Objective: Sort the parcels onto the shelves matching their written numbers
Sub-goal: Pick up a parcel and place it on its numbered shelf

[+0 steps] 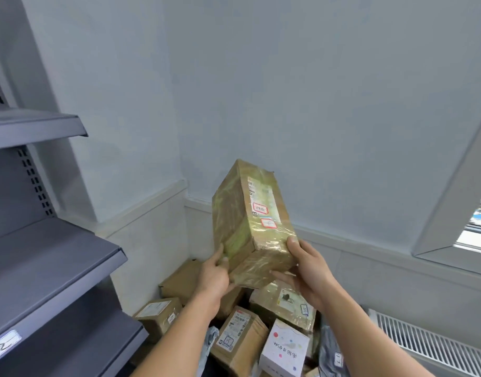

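Both hands (pixel 261 276) gripping taped parcel (pixel 250 221), raised above parcel pile (pixel 239 338), grey shelves (pixel 51 265) left

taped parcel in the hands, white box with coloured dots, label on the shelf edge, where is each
taped parcel (pixel 262 194): head view, on the shipping label on its upper face.
white box with coloured dots (pixel 285 346): head view, middle of its top face.
shelf label (pixel 4 345): head view, centre of the white tag.

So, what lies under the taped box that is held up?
A pile of parcels: brown cardboard boxes, a white box with coloured dots, a grey bag. The arms and the taped box itself cover part of the pile.
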Motion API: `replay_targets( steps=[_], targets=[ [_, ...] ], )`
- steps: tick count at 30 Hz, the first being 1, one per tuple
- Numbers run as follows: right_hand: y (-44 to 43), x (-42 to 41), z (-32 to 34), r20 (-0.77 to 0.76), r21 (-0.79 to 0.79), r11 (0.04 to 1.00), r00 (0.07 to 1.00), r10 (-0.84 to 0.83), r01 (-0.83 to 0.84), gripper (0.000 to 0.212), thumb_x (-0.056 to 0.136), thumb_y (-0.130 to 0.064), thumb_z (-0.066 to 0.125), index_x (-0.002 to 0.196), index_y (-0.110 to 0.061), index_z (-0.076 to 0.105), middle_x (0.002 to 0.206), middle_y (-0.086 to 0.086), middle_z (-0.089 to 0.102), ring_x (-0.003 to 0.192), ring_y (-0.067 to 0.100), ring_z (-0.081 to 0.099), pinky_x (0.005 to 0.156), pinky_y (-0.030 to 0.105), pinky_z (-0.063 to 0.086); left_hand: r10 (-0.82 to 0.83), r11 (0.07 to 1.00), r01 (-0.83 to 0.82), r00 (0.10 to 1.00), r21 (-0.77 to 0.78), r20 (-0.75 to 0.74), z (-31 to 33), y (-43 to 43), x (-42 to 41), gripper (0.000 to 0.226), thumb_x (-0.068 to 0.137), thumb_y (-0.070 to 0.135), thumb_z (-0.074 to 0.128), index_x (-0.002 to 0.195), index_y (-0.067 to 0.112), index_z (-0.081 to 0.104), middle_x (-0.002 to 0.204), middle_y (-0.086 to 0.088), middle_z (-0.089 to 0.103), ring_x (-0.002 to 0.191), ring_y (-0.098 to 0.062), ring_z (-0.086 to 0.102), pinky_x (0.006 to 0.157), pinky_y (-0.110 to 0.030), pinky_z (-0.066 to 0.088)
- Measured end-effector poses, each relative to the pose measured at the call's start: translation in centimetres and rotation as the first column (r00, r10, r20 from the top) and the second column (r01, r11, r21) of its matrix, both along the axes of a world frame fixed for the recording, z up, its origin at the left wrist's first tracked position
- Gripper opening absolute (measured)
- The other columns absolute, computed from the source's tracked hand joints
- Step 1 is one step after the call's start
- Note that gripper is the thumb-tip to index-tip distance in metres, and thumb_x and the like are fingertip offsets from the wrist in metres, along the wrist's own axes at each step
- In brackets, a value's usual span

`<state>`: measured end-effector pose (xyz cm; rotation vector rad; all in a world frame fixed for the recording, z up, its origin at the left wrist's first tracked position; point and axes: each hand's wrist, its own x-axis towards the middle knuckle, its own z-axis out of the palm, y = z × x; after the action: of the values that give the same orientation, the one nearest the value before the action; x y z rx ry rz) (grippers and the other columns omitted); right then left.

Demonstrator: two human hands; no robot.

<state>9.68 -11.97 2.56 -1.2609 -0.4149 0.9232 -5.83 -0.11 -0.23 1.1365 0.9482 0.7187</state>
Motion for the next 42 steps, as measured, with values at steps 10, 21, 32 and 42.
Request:
replay_targets(
  steps=[10, 21, 32, 42],
  targets=[
    [-5.7, 1.6, 0.4, 0.153, 0.089, 0.994, 0.987, 0.05, -0.064, 0.028, 0.101, -0.022, 0.059, 0.128, -0.016, 0.055, 0.112, 0.004, 0.072, 0.097, 0.019, 0.074, 0.077, 0.035, 0.061, 0.022, 0.996, -0.03, 0.995, 0.087, 0.097, 3.4, -8.5, 2.9, 0.031, 0.106, 0.026, 0.045, 0.13, 0.02, 0.063, 0.119, -0.007, 0.071, 0.096, -0.005, 0.065, 0.077, -0.023, 0.058],
    [-8.4, -1.6, -1.2, 0.221, 0.123, 0.96, 0.95, 0.22, -0.251, 0.037, 0.093, -0.015, 0.07, 0.125, -0.023, 0.052, 0.121, 0.001, 0.066, 0.098, 0.02, 0.073, 0.083, 0.042, 0.061, 0.101, 0.963, -0.1, 0.995, 0.249, 0.008, 1.9, -13.5, -1.0, 0.077, 0.057, 0.047, 0.092, 0.124, 0.03, 0.057, 0.112, 0.009, 0.073, 0.107, -0.013, 0.069, 0.101, -0.046, 0.051],
    [-9.6, -9.8, -1.1, 0.377, 0.056, 0.866, 0.814, 0.442, -0.497, 0.048, 0.093, -0.013, 0.07, 0.131, -0.038, 0.055, 0.126, 0.001, 0.068, 0.108, 0.021, 0.07, 0.092, 0.045, 0.058, 0.218, 0.94, -0.228, 0.974, 0.254, 0.065, 0.3, -17.0, -10.3, 0.056, 0.077, 0.016, 0.085, 0.125, 0.027, 0.058, 0.112, 0.006, 0.074, 0.106, -0.015, 0.07, 0.098, -0.046, 0.053],
    [-12.2, -16.9, -2.2, 0.361, 0.036, 0.781, 0.737, 0.571, -0.623, 0.051, 0.093, -0.003, 0.067, 0.127, -0.04, 0.052, 0.118, -0.005, 0.072, 0.109, 0.018, 0.07, 0.095, 0.044, 0.057, 0.377, 0.898, -0.367, 0.926, 0.241, 0.006, -0.5, -22.5, -17.8, 0.055, 0.079, 0.01, 0.083, 0.125, 0.024, 0.056, 0.108, 0.01, 0.074, 0.1, -0.006, 0.07, 0.084, -0.026, 0.054]
  ],
)
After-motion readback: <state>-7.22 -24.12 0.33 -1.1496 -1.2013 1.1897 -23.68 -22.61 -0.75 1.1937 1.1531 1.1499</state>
